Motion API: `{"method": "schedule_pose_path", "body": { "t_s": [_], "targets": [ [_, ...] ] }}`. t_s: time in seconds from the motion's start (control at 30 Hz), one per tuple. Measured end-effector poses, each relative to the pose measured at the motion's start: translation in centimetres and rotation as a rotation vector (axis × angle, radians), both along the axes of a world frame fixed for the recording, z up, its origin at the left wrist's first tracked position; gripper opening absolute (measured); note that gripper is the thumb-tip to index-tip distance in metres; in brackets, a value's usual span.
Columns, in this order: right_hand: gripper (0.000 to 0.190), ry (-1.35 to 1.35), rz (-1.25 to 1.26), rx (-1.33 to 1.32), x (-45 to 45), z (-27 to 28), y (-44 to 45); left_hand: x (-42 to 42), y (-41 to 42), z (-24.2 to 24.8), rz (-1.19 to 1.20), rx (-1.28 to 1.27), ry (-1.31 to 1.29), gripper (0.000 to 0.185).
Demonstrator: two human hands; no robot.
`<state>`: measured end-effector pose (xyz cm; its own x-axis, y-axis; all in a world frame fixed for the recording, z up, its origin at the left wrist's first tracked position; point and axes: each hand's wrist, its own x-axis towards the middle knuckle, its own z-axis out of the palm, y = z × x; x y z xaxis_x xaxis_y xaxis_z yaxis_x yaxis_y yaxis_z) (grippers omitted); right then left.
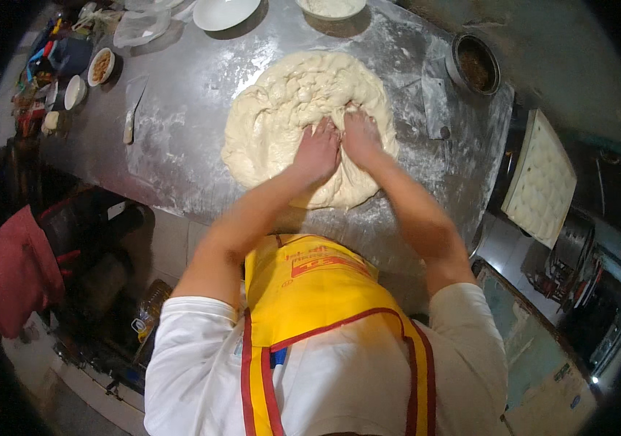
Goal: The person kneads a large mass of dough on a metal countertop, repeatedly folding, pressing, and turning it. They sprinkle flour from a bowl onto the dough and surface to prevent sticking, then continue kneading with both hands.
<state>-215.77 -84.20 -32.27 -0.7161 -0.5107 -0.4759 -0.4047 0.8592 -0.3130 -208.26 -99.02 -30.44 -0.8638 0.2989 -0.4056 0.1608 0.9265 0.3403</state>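
Note:
A large, soft mass of pale dough (pixel 272 120) lies spread on the floured metal table (pixel 179 131) in front of me. Both hands press into its right half, side by side. My left hand (pixel 320 148) has its fingers sunk in a fold of the dough. Close to its right, my right hand (pixel 361 136) pushes its fingertips under the dough, so the tips are partly hidden. Whether the fingers pinch any dough cannot be made out.
A knife (pixel 131 122) lies on the left, a floured metal scraper (pixel 435 106) on the right. Bowls (pixel 226 12) stand along the far edge, small bowls (pixel 75 92) at the left, and a round metal pot (pixel 474 64) at the far right corner. A tray of dough pieces (pixel 540 180) stands beyond the right edge.

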Motion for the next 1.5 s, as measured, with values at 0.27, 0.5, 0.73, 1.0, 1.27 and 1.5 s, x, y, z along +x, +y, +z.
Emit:
{"method": "schedule_pose_path", "body": {
  "t_s": [0.27, 0.5, 0.73, 1.0, 1.27, 1.5],
  "targets": [
    [0.055, 0.092, 0.338, -0.033, 10.4, 0.0, -6.1, 6.7, -8.6, -3.3, 0.297, -0.122, 0.375, 0.051],
    [0.034, -0.093, 0.063, -0.289, -1.6, -1.8, -1.3, 0.7, -13.0, -2.5, 0.370, -0.018, 0.173, 0.060],
    [0.054, 0.444, -0.169, -0.196, -10.8, -4.8, -9.9, -11.1, -7.6, -7.0, 0.347, 0.024, 0.442, 0.059],
    [0.061, 0.107, 0.184, 0.142, 1.0, -0.6, -8.2, 1.2, -5.5, -3.0, 0.094, -0.052, 0.163, 0.059],
    [0.057, 0.022, 0.122, -0.137, -6.1, -0.7, -0.6, 3.4, -13.3, -3.6, 0.195, -0.081, 0.319, 0.059],
    [0.065, 0.399, -0.107, -0.037, -6.0, -4.7, -3.1, -5.2, -11.2, -5.3, 0.345, -0.024, 0.476, 0.064]
  ]
}}
